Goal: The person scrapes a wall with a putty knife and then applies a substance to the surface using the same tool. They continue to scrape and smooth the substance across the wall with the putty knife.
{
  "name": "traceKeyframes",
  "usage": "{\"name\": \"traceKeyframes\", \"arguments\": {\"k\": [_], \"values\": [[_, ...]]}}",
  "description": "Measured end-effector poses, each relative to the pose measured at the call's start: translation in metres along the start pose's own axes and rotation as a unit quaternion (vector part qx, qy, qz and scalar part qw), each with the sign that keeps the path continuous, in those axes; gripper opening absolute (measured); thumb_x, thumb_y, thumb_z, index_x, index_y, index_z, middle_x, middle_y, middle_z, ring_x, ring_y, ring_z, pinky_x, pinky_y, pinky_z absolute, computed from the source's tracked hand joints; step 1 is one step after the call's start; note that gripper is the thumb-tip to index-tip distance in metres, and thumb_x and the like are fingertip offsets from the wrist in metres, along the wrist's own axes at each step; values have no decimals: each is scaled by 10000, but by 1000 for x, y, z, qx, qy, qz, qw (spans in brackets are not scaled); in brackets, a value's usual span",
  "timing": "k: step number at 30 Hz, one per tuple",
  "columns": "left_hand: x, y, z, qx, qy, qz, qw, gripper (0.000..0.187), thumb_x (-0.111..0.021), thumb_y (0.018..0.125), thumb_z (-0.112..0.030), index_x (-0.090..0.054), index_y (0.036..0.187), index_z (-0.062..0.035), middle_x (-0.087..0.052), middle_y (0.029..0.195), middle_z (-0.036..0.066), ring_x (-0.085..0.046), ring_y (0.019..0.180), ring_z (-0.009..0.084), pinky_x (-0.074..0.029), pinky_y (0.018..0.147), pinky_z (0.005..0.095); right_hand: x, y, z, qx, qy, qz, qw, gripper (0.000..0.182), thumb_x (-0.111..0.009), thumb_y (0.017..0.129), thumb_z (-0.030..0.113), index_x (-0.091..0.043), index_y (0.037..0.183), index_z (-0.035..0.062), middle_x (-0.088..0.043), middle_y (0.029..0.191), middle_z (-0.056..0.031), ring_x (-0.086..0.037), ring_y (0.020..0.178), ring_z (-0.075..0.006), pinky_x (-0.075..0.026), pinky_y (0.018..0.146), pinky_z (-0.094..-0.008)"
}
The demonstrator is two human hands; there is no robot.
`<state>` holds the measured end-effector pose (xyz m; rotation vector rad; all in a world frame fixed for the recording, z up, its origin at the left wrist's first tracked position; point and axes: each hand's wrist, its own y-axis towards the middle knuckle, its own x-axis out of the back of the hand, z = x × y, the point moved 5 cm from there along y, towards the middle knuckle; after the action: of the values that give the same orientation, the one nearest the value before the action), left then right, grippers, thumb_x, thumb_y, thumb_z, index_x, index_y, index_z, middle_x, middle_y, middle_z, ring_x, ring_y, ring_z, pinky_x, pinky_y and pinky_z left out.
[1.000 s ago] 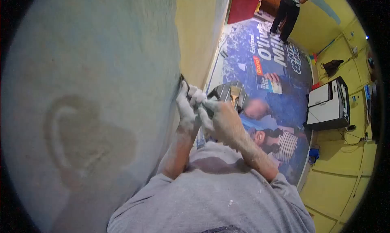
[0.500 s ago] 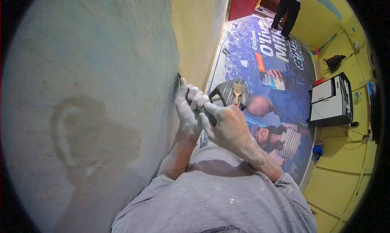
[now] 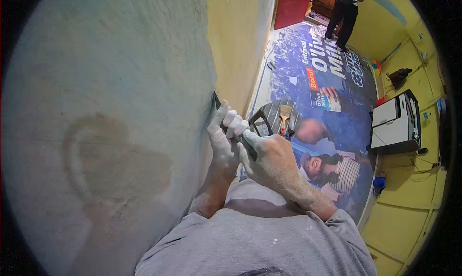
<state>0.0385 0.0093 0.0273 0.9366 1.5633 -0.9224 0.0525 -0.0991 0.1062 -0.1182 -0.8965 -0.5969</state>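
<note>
Both hands grip one dark scraper (image 3: 217,101), its blade tip up against the wall (image 3: 130,74). My left hand (image 3: 224,136), coated in white dust, has its fingers curled round the tool near the blade. Below it, my right hand (image 3: 274,158) closes round the handle end, the thumb pressed along it. Most of the tool is hidden by the fingers. The grey-blue coating on the wall meets a yellow strip (image 3: 233,40) beside the blade.
A paintbrush (image 3: 285,118) lies on a dark ridged container (image 3: 272,113) beyond my hands. A printed banner (image 3: 332,100) covers the floor. A white-and-black cabinet (image 3: 387,124) stands at right. Another person (image 3: 344,16) stands near the red door (image 3: 293,6).
The view has shifted slightly, with the floor and wall appearing a little lower. More of the dark blade shows above my left hand. Both hands keep the same grip.
</note>
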Motion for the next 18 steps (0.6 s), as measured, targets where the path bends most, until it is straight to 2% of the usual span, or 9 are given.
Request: {"name": "traceKeyframes", "arguments": {"k": [1, 2, 6, 7, 10, 14, 15, 16, 18], "values": [[2, 10, -3, -1, -44, -21, 999, 511, -590, 955, -309, -272, 568, -205, -222, 471, -54, -245, 412, 93, -268, 411, 254, -8, 6, -6, 15, -27, -10, 999, 163, -605, 842, 177, -626, 832, 15, -603, 607, -198, -645, 597, -373, -515, 560, -472], [5, 14, 2, 5, -4, -67, 998, 487, -581, 963, -282, -287, 582, -201, -244, 480, -56, -232, 403, 83, -308, 409, 241, -14, 11, -14, 11, -13, -45, 999, 153, -609, 836, 171, -623, 835, 18, -604, 608, -196, -644, 597, -376, -514, 563, -477], [3, 7, -4, -37, -2, -9, 999, 456, -608, 937, -236, -322, 585, -190, -253, 484, -56, -288, 412, 75, -306, 416, 236, 6, 8, -2, 29, -21, -40, 999, 149, -615, 830, 165, -630, 856, 19, -604, 606, -193, -643, 585, -368, -519, 566, -471], [4, 8, -4, -9, -3, -13, 1000, 444, -611, 931, -234, -339, 583, -187, -249, 475, -55, -315, 412, 78, -313, 428, 244, 3, 4, 1, 23, -30, -17, 999, 149, -618, 829, 162, -630, 868, 19, -601, 600, -191, -643, 576, -361, -521, 567, -467], [-3, 9, 2, -15, -20, -73, 997, 435, -599, 938, -227, -341, 590, -185, -255, 476, -55, -312, 410, 79, -316, 434, 247, 1, 9, -7, 16, 0, -27, 1000, 144, -610, 827, 157, -633, 853, 17, -593, 584, -191, -641, 574, -366, -522, 561, -459], [-3, 10, -5, -32, 51, -1, 998, 471, -629, 910, -249, -307, 572, -193, -251, 468, -55, -314, 422, 89, -285, 431, 233, 4, 6, 0, 53, -45, -38, 997, 145, -618, 822, 148, -626, 836, 4, -600, 587, -190, -645, 572, -359, -521, 546, -441], [-2, 8, 0, -13, 22, -83, 996, 470, -625, 912, -240, -297, 578, -196, -243, 472, -57, -282, 412, 88, -288, 429, 227, -3, 7, -4, 18, -53, -35, 998, 149, -615, 831, 153, -621, 828, 4, -599, 586, -192, -647, 571, -353, -520, 548, -443], [-11, 6, 3, 0, 6, -106, 994, 467, -607, 923, -224, -289, 581, -201, -234, 471, -60, -261, 403, 85, -294, 418, 227, 5, 6, 0, 2, -1, -36, 999, 150, -610, 830, 154, -617, 820, 5, -593, 581, -195, -646, 568, -350, -518, 548, -447], [-13, 1, -1, -35, 23, -14, 999, 462, -596, 930, -208, -293, 582, -203, -241, 466, -62, -269, 402, 80, -303, 407, 233, 14, -3, 8, 30, 1, -32, 999, 157, -611, 831, 160, -619, 822, 3, -594, 582, -197, -644, 563, -351, -518, 544, -443]]}}
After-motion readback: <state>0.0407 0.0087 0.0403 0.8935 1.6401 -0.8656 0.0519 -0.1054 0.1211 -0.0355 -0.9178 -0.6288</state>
